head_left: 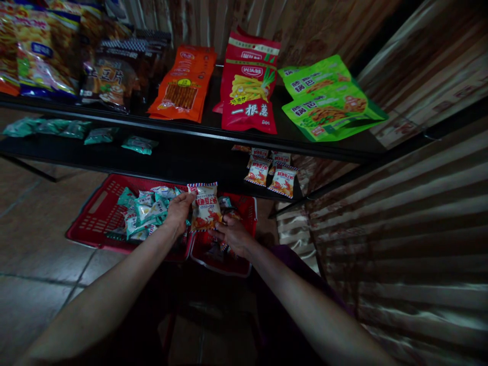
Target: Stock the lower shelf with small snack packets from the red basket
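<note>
A small white snack bag (206, 203) with red print and a striped edge is held over two red baskets. My left hand (178, 212) pinches its left edge, thumb on the front. At the lower right corner, my right hand (233, 235) grips the bag with its fingers. The left red basket (86, 218) contains several teal-and-white snack packets (147, 211). Below my right hand is the right red basket (249, 216), its packets partly hidden by the hand and shadow.
Matching white bags (282, 179) lie at the right of the lower black shelf (190, 155), teal packets (140, 145) at its left. Larger orange (185, 84), red (249, 86) and green (335, 104) snack bags fill the upper shelf. A patterned curtain (412, 213) hangs at right.
</note>
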Tool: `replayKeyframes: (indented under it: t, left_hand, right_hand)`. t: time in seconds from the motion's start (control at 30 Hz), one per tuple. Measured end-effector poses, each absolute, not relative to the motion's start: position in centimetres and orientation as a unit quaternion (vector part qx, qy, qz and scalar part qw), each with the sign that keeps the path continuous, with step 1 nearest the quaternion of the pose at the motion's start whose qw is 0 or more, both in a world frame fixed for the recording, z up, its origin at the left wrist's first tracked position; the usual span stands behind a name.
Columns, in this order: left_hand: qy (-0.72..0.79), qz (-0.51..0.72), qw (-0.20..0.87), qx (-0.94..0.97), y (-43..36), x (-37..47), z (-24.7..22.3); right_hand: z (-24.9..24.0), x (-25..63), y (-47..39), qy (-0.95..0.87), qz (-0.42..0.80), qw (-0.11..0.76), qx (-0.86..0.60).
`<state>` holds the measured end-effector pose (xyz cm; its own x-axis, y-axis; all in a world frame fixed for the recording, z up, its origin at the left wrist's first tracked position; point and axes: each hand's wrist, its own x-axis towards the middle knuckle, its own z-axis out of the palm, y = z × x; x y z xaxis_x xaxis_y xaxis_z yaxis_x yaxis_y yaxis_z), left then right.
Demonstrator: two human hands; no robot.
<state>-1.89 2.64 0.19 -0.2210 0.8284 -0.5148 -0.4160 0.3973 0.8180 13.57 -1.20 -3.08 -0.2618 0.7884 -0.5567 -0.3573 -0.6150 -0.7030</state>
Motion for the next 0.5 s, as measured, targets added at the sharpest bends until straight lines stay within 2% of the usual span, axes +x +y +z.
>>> replayKeyframes:
  t: [0.13,0.33,0.5]
  left_hand:
    - [0.581,0.493,0.620,0.187,2.6,-1.9,0.4]
    - [0.519,0.407,0.721,0.211,1.4,-1.5,-0.3]
    - [0.523,0.425,0.695,0.250,0.6,-0.9,-0.6]
  right_hand:
    - [-3.1,13.6,-0.9,-0.210,0.757,0.398,-0.473]
    - [-3.2,13.8,-0.1,-0.183,0.716,0.472,-0.481]
    - [-2.0,13.7,-0.5,-0.225,0.726,0.431,-0.487]
